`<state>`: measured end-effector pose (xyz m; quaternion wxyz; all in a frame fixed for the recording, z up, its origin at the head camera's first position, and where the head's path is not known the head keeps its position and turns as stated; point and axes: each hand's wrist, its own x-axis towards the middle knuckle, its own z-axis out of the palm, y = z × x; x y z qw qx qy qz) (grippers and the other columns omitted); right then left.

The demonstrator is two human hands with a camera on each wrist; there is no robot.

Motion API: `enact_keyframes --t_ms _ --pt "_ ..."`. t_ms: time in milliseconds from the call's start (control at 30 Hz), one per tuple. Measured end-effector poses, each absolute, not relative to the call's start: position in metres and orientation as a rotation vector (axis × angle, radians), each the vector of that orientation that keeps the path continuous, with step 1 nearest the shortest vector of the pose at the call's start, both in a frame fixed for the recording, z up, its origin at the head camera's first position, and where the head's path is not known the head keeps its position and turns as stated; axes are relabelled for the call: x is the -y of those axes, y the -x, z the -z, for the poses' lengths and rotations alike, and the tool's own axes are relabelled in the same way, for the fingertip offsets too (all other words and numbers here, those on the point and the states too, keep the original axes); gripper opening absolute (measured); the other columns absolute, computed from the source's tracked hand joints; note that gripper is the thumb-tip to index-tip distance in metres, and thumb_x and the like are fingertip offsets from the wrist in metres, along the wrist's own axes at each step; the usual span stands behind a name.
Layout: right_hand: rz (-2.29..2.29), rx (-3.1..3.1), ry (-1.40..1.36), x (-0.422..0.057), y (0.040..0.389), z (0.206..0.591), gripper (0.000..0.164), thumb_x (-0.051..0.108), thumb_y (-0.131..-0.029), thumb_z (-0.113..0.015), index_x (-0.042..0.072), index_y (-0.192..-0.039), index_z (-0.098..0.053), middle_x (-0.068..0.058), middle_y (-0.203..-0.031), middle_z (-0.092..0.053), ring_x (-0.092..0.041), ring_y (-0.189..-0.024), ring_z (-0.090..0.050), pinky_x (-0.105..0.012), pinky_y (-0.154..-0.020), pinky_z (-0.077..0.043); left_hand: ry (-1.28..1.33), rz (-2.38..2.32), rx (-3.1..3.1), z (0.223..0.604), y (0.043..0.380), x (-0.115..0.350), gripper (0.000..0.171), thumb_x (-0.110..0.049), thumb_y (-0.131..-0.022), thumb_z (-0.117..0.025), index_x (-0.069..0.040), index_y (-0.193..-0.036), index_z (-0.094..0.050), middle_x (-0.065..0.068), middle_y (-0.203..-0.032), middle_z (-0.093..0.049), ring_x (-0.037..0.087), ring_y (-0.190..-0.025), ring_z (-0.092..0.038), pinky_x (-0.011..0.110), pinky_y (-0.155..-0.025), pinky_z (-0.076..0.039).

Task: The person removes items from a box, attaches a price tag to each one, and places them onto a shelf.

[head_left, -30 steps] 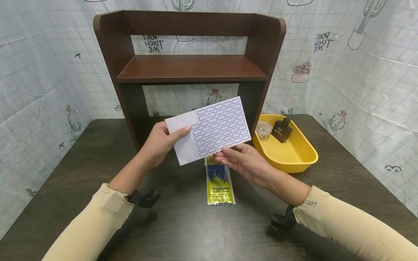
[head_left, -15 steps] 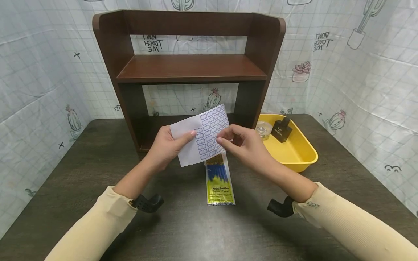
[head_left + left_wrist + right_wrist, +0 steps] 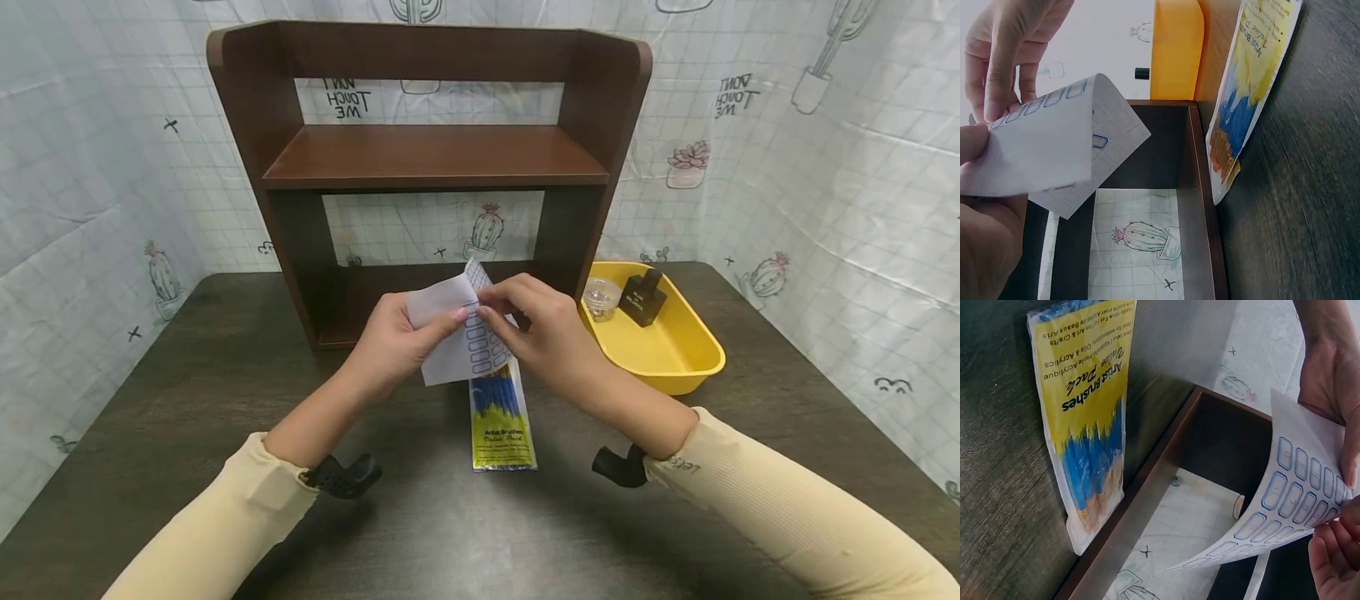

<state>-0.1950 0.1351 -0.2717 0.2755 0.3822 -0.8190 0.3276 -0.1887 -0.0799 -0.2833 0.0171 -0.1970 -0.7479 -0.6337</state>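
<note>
Folding over on itself, the sticker sheet (image 3: 465,333) is white paper printed with rows of small blue-outlined rounded labels (its plain back shows on the left half); the wrist views show it bent into a curve, the printed side turned inward.

A second ago it was held out flat and wide, every row of labels in view, with the right hand (image 3: 551,333) below its lower edge. Since then that hand has come up and across, carrying the right side of the sheet toward the left, so only a narrow strip of labels shows now.

The sheet hangs in the air between both hands, above the dark worktop (image 3: 420,533) and in front of the brown shelf unit (image 3: 435,158). The left hand (image 3: 393,342) has its grip closed on the sheet's left part, thumb on top. The right hand's fingertips pinch the folded-over edge just beside that thumb. Below them a pack of artist brushes (image 3: 501,417) lies on the worktop, with a yellow tray (image 3: 675,354) to the right.
</note>
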Motion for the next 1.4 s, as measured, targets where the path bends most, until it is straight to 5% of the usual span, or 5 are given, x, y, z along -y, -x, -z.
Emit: enact_keyframes --t_ms 300,900,1400 --pt "-0.939 2.226 -1.064 -0.1342 0.1948 0.2692 0.014 0.006 -0.094 -0.077 0.003 -0.108 -0.074 -0.007 -0.098 -0.072 -0.012 -0.085 -0.064 -0.037 -0.073 -0.061 0.663 1.874 2.318 0.2832 0.1866 0.0827 0.024 -0.017 -0.101 -0.07 -0.002 -0.118 -0.075 0.019 -0.113 -0.079 0.023 -0.098 -0.077 0.041 -0.082 -0.064" --pt "-0.84 2.246 -1.059 -0.1299 0.1972 0.269 0.008 0.004 -0.092 -0.078 0.004 -0.1 -0.076 -0.006 -0.092 -0.075 -0.013 -0.079 -0.064 -0.028 -0.07 -0.055 0.618 1.883 2.307 0.2894 0.1909 0.0833 0.035 -0.02 -0.111 -0.05 0.007 -0.123 -0.068 0.028 -0.113 -0.076 0.033 -0.091 -0.08 0.041 -0.074 -0.065" --pt "-1.033 2.335 -0.981 -0.1268 0.1954 0.267 0.007 0.007 -0.095 -0.075 0.003 -0.101 -0.075 -0.007 -0.093 -0.077 -0.013 -0.079 -0.069 -0.033 -0.076 -0.062 0.563 1.904 2.271 0.291 0.1901 0.0805 0.036 -0.022 -0.111 -0.051 0.006 -0.123 -0.069 0.027 -0.114 -0.076 0.031 -0.093 -0.08 0.042 -0.078 -0.065"
